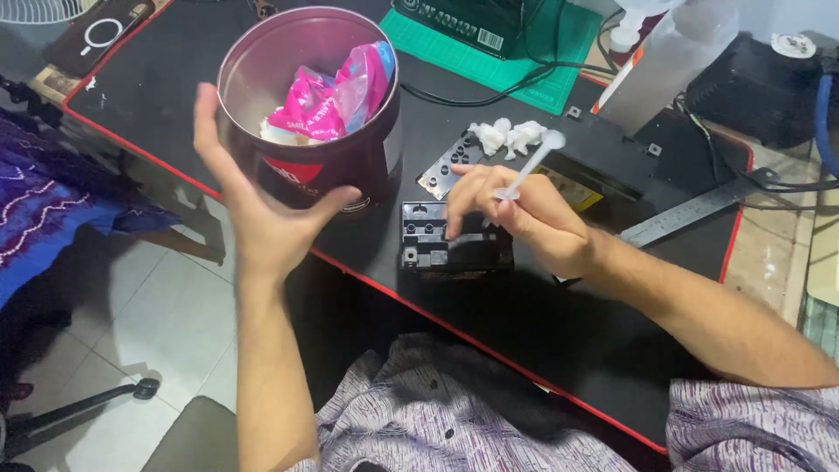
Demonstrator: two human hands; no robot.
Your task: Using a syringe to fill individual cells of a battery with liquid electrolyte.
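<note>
Your right hand (533,218) pinches a slim white plastic syringe (529,166) between thumb and fingers, its plunger end pointing up and away, while the fingertips rest on a small black plastic cartridge block (441,249) on the black red-edged desk mat (524,323). Your left hand (253,210) is spread open, palm cupping the side of a round dark-red metal tin (350,166) with pink and clear wrappers (328,100) inside. Crumpled white tissue wads (507,135) lie just beyond the syringe, and a steel ruler (690,212) lies to the right.

Open dark-red tin (350,166) upright on mat, wrappers (328,100) inside.
</note>
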